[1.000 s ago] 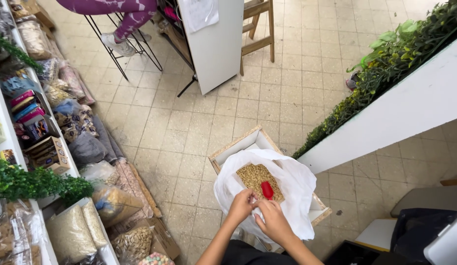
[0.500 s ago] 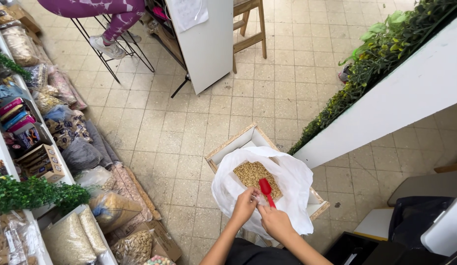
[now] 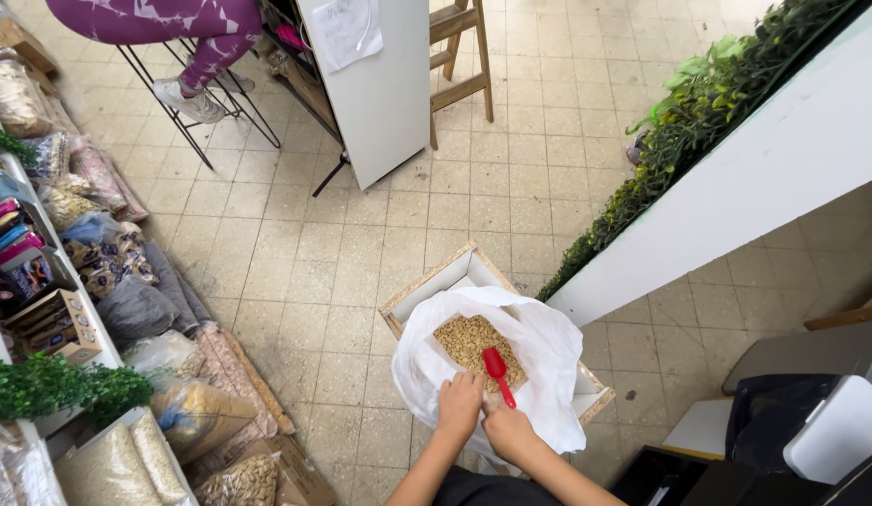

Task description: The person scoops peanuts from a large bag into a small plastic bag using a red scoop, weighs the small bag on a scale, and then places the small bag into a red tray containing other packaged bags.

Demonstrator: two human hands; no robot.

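A white plastic bag (image 3: 548, 351) lies open in a wooden crate (image 3: 434, 282) on the tiled floor, filled with tan grain (image 3: 464, 339). A small red scoop (image 3: 498, 371) rests on the grain with its handle toward me. My left hand (image 3: 460, 406) grips the near edge of the bag. My right hand (image 3: 507, 431) sits beside it at the bag's edge, close to the scoop's handle end; whether it touches the handle is unclear.
Sacks and bags of grain (image 3: 164, 440) and shelves of packets (image 3: 33, 272) line the left. A white cabinet (image 3: 380, 84) and wooden ladder (image 3: 459, 56) stand ahead. A seated person's legs (image 3: 183, 37) show top left. A white planter wall with greenery (image 3: 717, 178) runs right.
Both hands have stayed at the bag's near edge. The red scoop has shifted from lying on the grain's right side to pointing its handle toward my right hand.
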